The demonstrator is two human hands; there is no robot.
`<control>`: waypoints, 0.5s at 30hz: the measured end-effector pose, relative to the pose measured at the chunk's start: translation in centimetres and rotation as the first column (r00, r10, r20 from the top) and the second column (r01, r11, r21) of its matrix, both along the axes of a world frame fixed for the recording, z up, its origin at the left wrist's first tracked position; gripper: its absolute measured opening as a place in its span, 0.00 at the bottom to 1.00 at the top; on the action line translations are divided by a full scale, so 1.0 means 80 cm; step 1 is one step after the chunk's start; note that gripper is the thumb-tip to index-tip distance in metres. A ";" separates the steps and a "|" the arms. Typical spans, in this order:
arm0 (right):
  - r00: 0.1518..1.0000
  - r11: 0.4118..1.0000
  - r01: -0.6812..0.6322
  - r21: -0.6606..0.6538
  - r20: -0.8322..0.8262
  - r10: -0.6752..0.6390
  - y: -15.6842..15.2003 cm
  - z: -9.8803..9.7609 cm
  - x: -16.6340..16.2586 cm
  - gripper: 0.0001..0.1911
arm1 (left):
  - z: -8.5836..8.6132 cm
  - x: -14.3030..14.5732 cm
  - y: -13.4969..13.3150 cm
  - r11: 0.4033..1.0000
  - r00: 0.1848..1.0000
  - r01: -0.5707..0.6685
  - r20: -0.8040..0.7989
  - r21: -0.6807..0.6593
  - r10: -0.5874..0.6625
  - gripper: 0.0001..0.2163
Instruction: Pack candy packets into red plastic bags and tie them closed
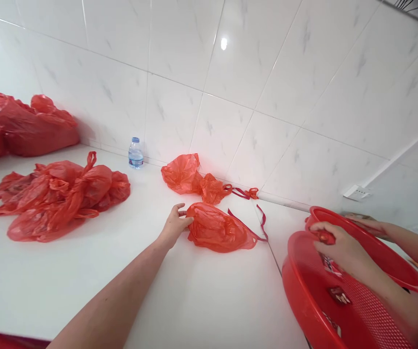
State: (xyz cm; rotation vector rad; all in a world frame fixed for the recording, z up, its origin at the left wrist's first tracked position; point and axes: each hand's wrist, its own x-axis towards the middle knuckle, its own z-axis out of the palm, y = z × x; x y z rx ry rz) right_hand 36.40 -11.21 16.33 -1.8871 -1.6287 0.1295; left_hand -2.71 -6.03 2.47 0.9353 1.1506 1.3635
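Note:
My left hand (174,227) pinches the near-left end of a red plastic bag (220,228) lying on the white table. A dark red ribbon (263,220) lies by that bag's right end. My right hand (340,247) is above the rim of a red perforated plastic basket (292,281), closed around a small shiny red item (326,236) whose kind I cannot make out. Inside the basket are several small wrapped packets, one of them a dark red packet (340,295). Behind it stands a second red basket (325,213).
More crumpled red bags (182,173) lie along the tiled wall. A heap of knotted red bags (67,194) and a full red bag (38,128) are at left. A water bottle (135,154) stands near the wall. Another person's hand (371,226) reaches over the second basket.

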 end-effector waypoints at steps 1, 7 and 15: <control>0.996 0.997 -0.074 -0.012 0.048 0.075 0.002 0.010 -0.018 0.14 | -0.001 0.001 0.000 1.000 1.000 0.003 0.003 0.000 -0.003 0.28; 0.732 0.773 -0.623 -0.121 0.260 0.630 0.029 -0.007 -0.165 0.19 | -0.003 0.004 -0.002 1.000 0.999 0.030 0.036 0.006 -0.030 0.26; 0.432 0.617 -0.675 -0.404 0.461 0.775 0.089 -0.079 -0.254 0.28 | 0.000 -0.001 -0.001 1.000 0.997 0.017 0.079 0.023 -0.019 0.27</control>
